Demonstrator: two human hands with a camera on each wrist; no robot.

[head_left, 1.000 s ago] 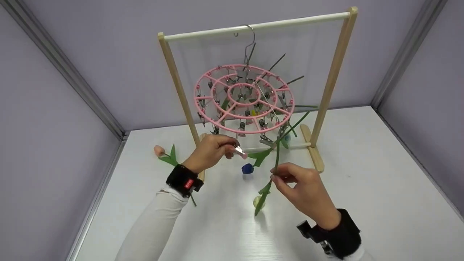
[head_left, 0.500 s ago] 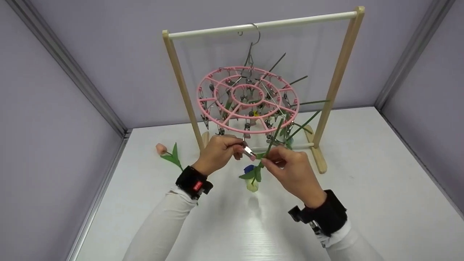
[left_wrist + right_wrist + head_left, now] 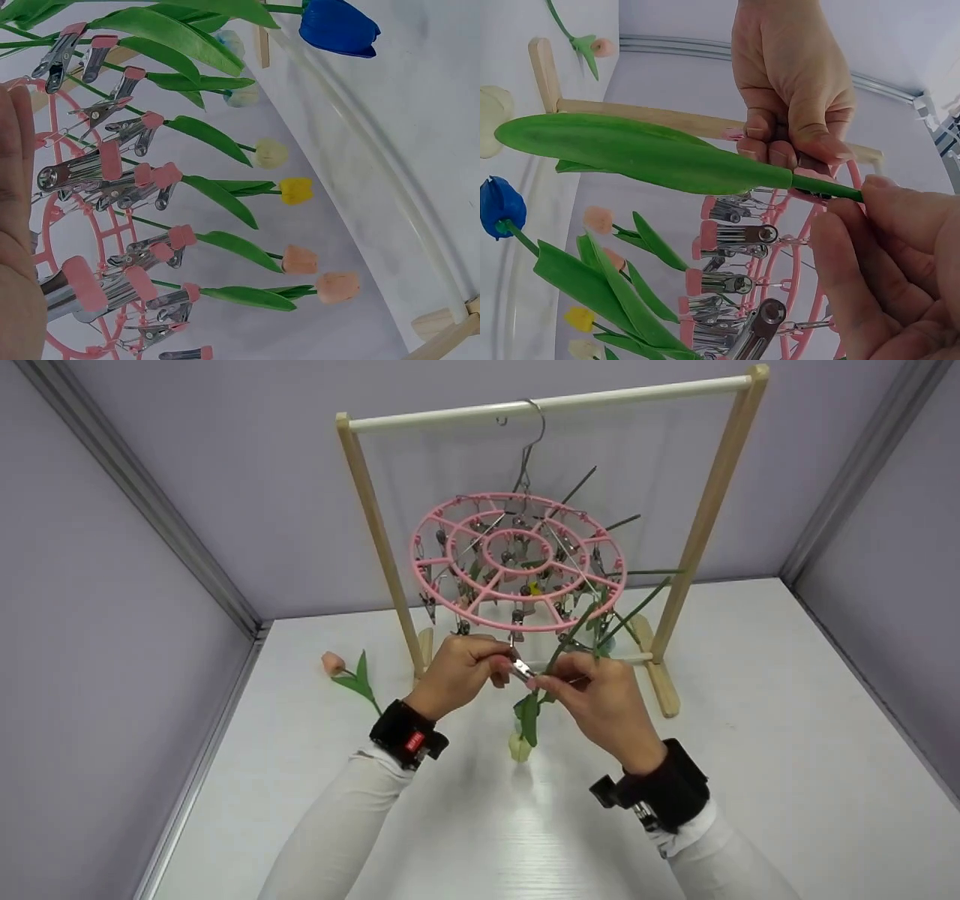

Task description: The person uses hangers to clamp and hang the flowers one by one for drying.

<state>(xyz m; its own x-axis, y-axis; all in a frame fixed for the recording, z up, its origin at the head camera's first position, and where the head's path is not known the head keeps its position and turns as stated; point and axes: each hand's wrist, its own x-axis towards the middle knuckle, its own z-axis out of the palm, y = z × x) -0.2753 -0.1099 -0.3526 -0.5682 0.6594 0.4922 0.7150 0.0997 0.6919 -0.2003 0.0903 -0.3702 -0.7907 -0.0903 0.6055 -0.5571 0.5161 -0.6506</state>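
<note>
A pink round clip hanger (image 3: 517,562) hangs by its hook from the white bar of a wooden rack (image 3: 373,532). Several tulips are clipped to it, heads down (image 3: 296,191). My left hand (image 3: 501,669) pinches one metal clip with pink tips (image 3: 520,669) below the hanger's front rim. My right hand (image 3: 546,684) pinches the green stem (image 3: 564,645) of a cream tulip (image 3: 519,748), holding the stem against that clip. In the right wrist view the stem (image 3: 826,187) and its long leaf (image 3: 645,154) run between both hands. Whether the clip grips the stem is hidden by fingers.
A pink tulip (image 3: 332,664) with green leaves lies on the white table (image 3: 750,750) to the left of the rack's foot. Stem ends stick out to the right of the hanger (image 3: 637,574). Grey walls enclose the table on three sides.
My right hand has carried the cream tulip up and to the left until its stem meets the clip in my left hand. The left hand has stayed on the clip.
</note>
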